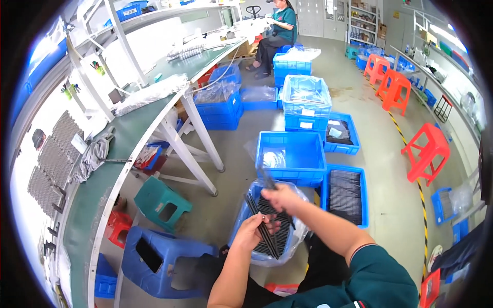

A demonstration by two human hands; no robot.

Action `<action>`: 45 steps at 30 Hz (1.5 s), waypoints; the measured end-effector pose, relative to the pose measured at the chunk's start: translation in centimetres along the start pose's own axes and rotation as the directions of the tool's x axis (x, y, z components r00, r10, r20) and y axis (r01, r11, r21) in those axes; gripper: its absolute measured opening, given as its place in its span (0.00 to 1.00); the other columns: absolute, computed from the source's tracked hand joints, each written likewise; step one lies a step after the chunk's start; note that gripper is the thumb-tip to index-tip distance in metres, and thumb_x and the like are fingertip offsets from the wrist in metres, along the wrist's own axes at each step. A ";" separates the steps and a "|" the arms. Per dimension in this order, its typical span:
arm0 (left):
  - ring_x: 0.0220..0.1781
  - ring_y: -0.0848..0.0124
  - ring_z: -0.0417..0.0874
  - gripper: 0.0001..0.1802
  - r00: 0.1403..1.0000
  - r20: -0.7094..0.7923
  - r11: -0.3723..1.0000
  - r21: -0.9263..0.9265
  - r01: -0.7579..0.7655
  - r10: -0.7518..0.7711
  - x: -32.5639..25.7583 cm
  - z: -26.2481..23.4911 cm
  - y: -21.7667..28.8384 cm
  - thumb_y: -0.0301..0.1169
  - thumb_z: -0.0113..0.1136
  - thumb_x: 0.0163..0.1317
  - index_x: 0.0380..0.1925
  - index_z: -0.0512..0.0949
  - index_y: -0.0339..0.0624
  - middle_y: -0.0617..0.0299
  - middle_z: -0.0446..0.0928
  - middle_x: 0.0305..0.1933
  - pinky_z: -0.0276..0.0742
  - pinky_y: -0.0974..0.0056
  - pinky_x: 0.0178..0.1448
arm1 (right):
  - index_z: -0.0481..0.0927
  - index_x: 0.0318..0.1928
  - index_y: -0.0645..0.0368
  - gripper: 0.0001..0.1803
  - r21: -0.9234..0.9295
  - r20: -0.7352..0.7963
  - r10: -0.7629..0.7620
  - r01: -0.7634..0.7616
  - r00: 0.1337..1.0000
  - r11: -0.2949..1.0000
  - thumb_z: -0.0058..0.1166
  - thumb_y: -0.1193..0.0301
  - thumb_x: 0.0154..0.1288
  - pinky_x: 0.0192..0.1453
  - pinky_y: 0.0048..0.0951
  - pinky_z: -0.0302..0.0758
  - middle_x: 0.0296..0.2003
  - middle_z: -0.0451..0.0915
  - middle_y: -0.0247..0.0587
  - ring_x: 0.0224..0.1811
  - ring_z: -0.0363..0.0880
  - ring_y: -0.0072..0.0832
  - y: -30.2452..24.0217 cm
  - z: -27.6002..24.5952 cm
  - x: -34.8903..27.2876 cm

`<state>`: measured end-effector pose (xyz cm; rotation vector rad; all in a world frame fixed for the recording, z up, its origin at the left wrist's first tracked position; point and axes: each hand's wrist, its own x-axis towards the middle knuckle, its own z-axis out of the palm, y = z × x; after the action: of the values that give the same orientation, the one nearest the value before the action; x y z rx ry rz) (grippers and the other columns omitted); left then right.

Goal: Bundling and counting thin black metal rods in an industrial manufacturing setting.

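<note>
Strips (pixel 267 233), thin and black, are in both your hands above the bag-lined blue bin (pixel 269 226) just in front of your knees. Only the head view is here, so all this comes from it.

Your left hand (pixel 251 231) has its fingers clenched round a small bundle of strips, which slants down toward the bin's stack. Your right hand (pixel 281 197) grips another strip, its far end pointing up and away over the empty crate (pixel 292 154). To do this well, I would keep both hands low over the bin so nothing drops on the floor, hold the bundle near its middle so it does not fan out, and square the ends before adding more.

Packages: beyond the empty crate stand stacked blue crates (pixel 307 105) lined with clear bags, two small white labels on the near face. To the right a flat blue tray (pixel 346 192) holds a dark layer of what look like the same strips. Along the green counter (pixel 128 138) on your left lie long clear bags (pixel 151 95). Yellow-and-black floor tape (pixel 405 141) runs past the red stools (pixel 429 151). A seated person (pixel 277 33) works at the far end.
</note>
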<state>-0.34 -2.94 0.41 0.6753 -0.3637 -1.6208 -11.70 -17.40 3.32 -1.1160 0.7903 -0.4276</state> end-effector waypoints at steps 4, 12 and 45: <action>0.37 0.64 0.76 0.14 0.998 0.057 0.998 0.065 -0.017 0.013 -0.5 0.5 0.1 0.41 0.53 0.64 0.32 0.74 0.41 0.61 0.73 0.35 0.76 0.52 0.45 | 0.73 0.27 0.60 0.14 -0.481 0.079 -0.102 0.127 0.992 0.867 0.57 0.63 0.62 0.18 0.22 0.65 0.13 0.73 0.32 0.14 0.69 0.17 0.2 2.9 -1.6; 0.28 0.68 0.72 0.16 0.985 -0.101 0.989 -0.010 -0.145 0.143 -0.5 -0.1 -0.8 0.44 0.52 0.64 0.28 0.72 0.41 0.64 0.68 0.25 0.74 0.58 0.36 | 0.71 0.28 0.65 0.24 -0.674 0.071 -0.270 0.245 0.960 0.696 0.51 0.53 0.62 0.30 0.33 0.73 0.23 0.79 0.51 0.22 0.79 0.35 2.0 2.6 -1.0; 0.16 0.81 0.57 0.15 0.687 -0.563 0.870 0.131 -0.474 0.459 1.3 -0.8 2.5 0.41 0.56 0.63 0.25 0.73 0.41 0.73 0.59 0.18 0.56 0.73 0.21 | 0.67 0.33 0.55 0.09 -0.097 0.261 0.286 -0.270 0.922 0.958 0.54 0.68 0.62 0.13 0.18 0.52 0.17 0.68 0.33 0.11 0.58 0.15 0.9 3.4 -3.4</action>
<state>2.03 -4.52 0.95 0.9342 -0.0477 -0.8617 -11.48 -12.69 4.42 -1.0704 0.7062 -0.0081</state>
